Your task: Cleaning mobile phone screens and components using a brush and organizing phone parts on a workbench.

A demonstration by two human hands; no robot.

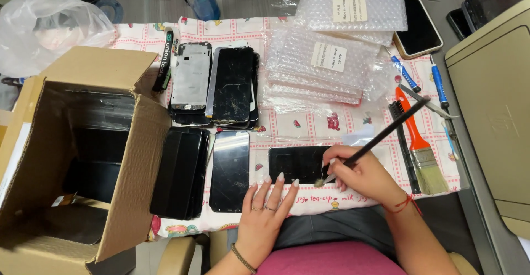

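A black phone screen panel (298, 162) lies flat on the patterned cloth in front of me. My left hand (265, 211) rests with spread fingers on the panel's near edge. My right hand (361, 175) grips a thin black brush (381, 137), whose bristle tip touches the panel's right end. Another dark screen (230, 170) lies just left of the panel, beside a stack of black panels (179, 173).
An open cardboard box (83, 148) stands at the left. Stacks of cracked screens (232, 87) and bubble-wrap pouches (317, 65) lie at the back. An orange-handled paintbrush (422, 148), screwdrivers (439, 84) and a phone (417, 18) sit at the right.
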